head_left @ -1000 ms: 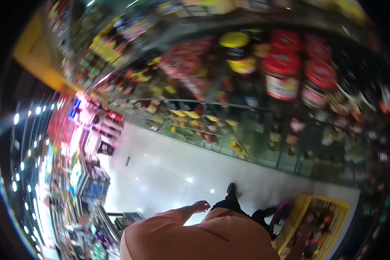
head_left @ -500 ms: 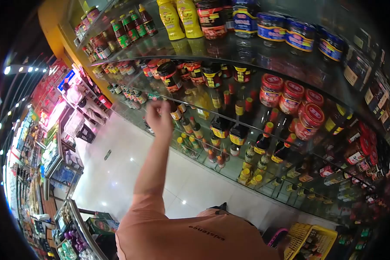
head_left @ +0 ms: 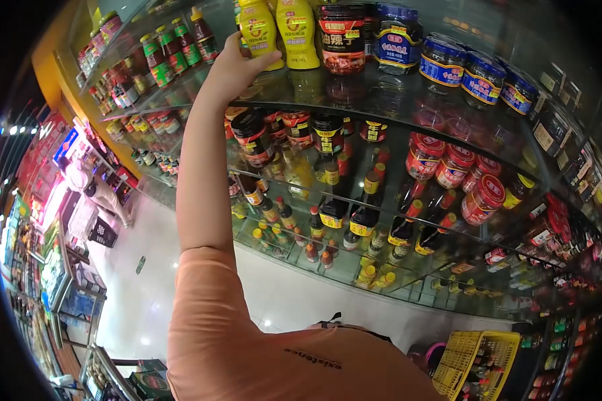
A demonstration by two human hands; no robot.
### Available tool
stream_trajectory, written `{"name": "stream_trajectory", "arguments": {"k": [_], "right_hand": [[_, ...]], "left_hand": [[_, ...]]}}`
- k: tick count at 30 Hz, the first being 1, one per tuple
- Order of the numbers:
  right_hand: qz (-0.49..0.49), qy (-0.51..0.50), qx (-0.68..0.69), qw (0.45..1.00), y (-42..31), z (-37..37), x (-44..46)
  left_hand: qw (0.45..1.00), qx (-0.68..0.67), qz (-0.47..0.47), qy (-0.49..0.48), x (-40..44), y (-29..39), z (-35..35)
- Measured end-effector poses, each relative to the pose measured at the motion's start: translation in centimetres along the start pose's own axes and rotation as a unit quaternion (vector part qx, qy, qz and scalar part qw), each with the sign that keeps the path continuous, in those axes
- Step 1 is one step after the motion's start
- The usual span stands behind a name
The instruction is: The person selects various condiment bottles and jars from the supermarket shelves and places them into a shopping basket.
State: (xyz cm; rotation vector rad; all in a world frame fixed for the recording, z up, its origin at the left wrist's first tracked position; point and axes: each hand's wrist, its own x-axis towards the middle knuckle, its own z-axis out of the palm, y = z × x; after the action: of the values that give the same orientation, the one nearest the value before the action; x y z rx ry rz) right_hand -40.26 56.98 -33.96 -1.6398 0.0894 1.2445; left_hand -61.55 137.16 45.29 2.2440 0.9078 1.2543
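My left hand (head_left: 237,67) reaches up to the top shelf and is closed round the lower part of a yellow squeeze bottle (head_left: 257,30). The thumb lies across the front of its base, and the other fingers are at its left side, partly hidden. A second yellow squeeze bottle (head_left: 297,33) stands just to the right. Beyond it are a large black-labelled jar with a red lower part (head_left: 342,40) and a blue-lidded jar (head_left: 396,43). Left of the hand, several dark sauce bottles with green labels (head_left: 156,60) stand in a row. My right hand is out of view.
Glass shelves (head_left: 301,97) run across in tiers, with red-lidded jars (head_left: 483,199) and dark bottles (head_left: 364,210) lower down. A yellow basket (head_left: 460,364) holding bottles is at the lower right. Far left, a person (head_left: 90,184) stands by a dark crate (head_left: 103,232).
My left hand has risen from in front of the middle shelves to the top shelf and taken hold of the left yellow squeeze bottle. The view has shifted slightly.
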Motion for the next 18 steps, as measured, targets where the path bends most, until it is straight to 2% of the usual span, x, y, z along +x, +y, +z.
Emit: {"name": "stream_trajectory", "arguments": {"k": [1, 2, 3, 5, 7, 9, 10, 11, 13, 14, 15, 16, 17, 18], "right_hand": [[-0.002, 0.047, -0.117, 0.992, -1.0, 0.7, -1.8], [-0.005, 0.059, -0.177, 0.982, -1.7, 1.1, -2.7], [-0.007, 0.069, -0.235, 0.969, -1.9, 1.0, -3.1], [-0.007, 0.079, -0.332, 0.94, -2.6, 1.3, -4.1], [-0.003, 0.093, -0.375, 0.923, -3.7, 2.5, -5.1], [-0.018, 0.093, -0.368, 0.925, -5.0, 3.9, -5.4], [-0.029, 0.094, -0.367, 0.925, -5.7, 4.7, -5.5], [-0.041, 0.096, -0.358, 0.928, -7.0, 6.0, -5.6], [-0.064, 0.104, -0.337, 0.933, -10.4, 9.2, -6.3], [-0.074, 0.11, -0.325, 0.936, -12.5, 11.0, -7.3], [-0.086, 0.113, -0.316, 0.938, -14.9, 13.1, -8.3], [-0.088, 0.112, -0.311, 0.94, -14.6, 13.0, -6.4], [-0.166, 0.105, -0.366, 0.909, -14.5, 13.0, -3.8], [-0.241, 0.099, -0.419, 0.87, -14.0, 13.1, -2.8]], "left_hand": [[0.999, 0.045, 0.029, 0.005, -0.2, 0.0, 0.1], [0.994, 0.092, 0.055, 0.011, -0.6, 0.2, -0.1], [0.997, 0.08, 0.002, -0.015, -1.4, 1.7, -0.3], [0.996, 0.09, 0.008, -0.01, -0.6, 0.1, -0.2], [0.995, 0.1, 0.018, -0.002, -0.1, -1.3, -0.5], [0.997, 0.034, 0.049, 0.059, -1.3, -0.6, -0.7], [0.996, 0.034, 0.049, 0.059, -2.0, 0.0, -0.7], [0.988, -0.08, 0.102, 0.084, -3.1, 0.8, -0.7], [0.93, -0.269, 0.22, 0.116, -6.0, 1.4, -1.2], [0.864, -0.455, 0.201, 0.081, -8.4, 1.2, -1.3], [0.811, -0.542, 0.215, 0.047, -10.7, -0.4, -0.9], [0.817, -0.533, 0.218, 0.023, -13.6, -1.1, -0.5], [0.84, -0.514, 0.174, 0.008, -17.0, -3.4, 0.1], [0.871, -0.465, 0.16, -0.014, -20.5, -2.7, 0.8]]}}
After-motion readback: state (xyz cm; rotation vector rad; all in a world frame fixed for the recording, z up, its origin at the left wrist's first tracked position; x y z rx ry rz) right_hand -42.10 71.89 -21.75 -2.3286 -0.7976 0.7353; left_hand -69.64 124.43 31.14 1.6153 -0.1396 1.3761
